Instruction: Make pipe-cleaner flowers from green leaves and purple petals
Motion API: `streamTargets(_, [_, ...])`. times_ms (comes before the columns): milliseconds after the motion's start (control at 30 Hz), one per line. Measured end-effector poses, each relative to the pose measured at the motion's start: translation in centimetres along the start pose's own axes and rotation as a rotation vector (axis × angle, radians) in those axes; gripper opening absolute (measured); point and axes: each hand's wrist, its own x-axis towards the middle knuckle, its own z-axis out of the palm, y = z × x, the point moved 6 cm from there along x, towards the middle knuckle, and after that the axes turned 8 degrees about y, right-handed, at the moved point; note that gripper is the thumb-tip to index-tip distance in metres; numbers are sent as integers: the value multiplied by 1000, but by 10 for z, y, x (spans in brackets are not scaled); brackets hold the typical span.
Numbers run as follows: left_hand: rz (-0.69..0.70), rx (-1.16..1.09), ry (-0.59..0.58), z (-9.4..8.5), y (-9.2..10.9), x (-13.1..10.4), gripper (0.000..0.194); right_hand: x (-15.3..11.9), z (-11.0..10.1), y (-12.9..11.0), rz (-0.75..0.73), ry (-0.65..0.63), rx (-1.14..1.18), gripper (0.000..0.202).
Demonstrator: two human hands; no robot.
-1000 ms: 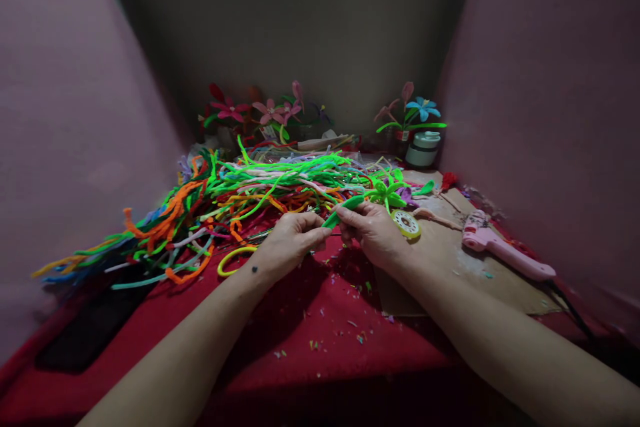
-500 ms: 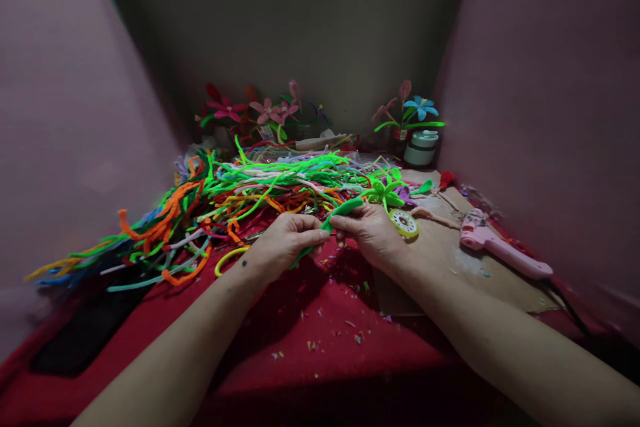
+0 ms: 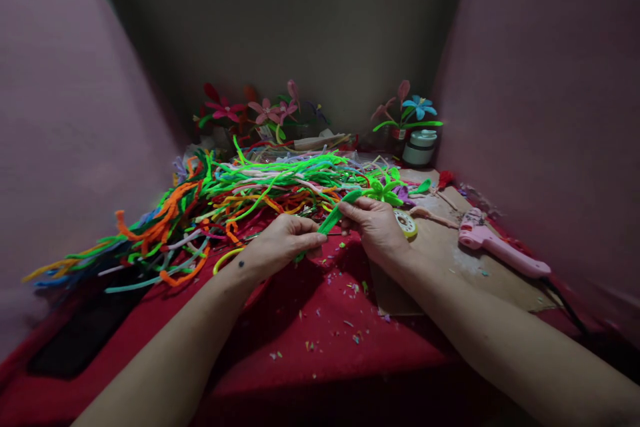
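Between my hands, above the red cloth, is a green pipe-cleaner leaf (image 3: 331,219), slanting up to the right. My left hand (image 3: 287,240) pinches its lower end between thumb and fingers. Nearer the upper end, my right hand (image 3: 375,227) grips the leaf with thumb and fingertips. Just beyond the right hand lies a bright green pipe-cleaner flower (image 3: 383,191). A yellow-rimmed round dial or spool (image 3: 406,223) sits beside that hand, partly covered by it.
A heap of coloured pipe cleaners (image 3: 280,177) spreads behind my hands and leftward. On the right, a pink glue gun (image 3: 500,250) rests on cardboard (image 3: 450,280). A dark phone-like slab (image 3: 80,337) lies at left. Finished flowers (image 3: 265,110) and a pale jar (image 3: 420,147) stand at the back.
My right hand has shifted slightly along the leaf, away from the left hand, so more of the leaf shows between them. The leaf now stands at a steeper slant.
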Motion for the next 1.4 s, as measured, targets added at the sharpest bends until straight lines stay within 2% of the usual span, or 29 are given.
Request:
streamTargets(133, [-1, 9, -38, -2, -3, 3, 26, -1, 4, 4, 37, -47, 2, 24])
streamTargets(300, [-143, -172, 104, -9, -14, 7, 24, -13, 11, 10, 86, -88, -137, 29])
streamTargets(400, [-108, -297, 139, -9, -17, 11, 21, -27, 21, 11, 67, -228, -319, 36])
streamTargets(533, [-121, -308, 172, -4, -16, 19, 22, -50, 38, 2, -175, -454, -481, 41])
streamTargets(667, [-159, -308, 68, 16, -4, 34, 18, -73, 48, -11, -436, -633, -616, 44])
streamTargets(700, [-147, -279, 46, 21, 0, 40, 17, -79, 51, -14, -506, -698, -642, 43])
streamTargets(800, [-88, -113, 93, 31, 11, 61, 21, -93, 53, -18, -725, -831, -702, 42])
streamTargets(933, [-47, 34, 158, 43, 15, 87, 28, -96, 45, -12, -868, -802, -734, 42])
streamTargets(1067, [79, 262, 280, 45, 21, 88, 20, -95, 41, -4, -866, -775, -754, 39])
streamTargets(1167, [170, 401, 356, 37, 26, 73, 15, -97, 41, -2, -853, -791, -743, 40])
streamTargets(1233, [202, 485, 383, 25, 29, 63, 17, -97, 41, -2, -841, -790, -723, 40])
streamTargets(1267, [262, 634, 384, 18, 33, 59, 21, -97, 41, -2, -834, -787, -716, 40])
streamTargets(1333, [307, 796, 449, -6, 38, 54, 25, -96, 40, -2, -820, -782, -718, 40])
streamTargets(1400, [310, 862, 573, -39, 38, 51, 24, -96, 39, 0, -812, -779, -736, 40])
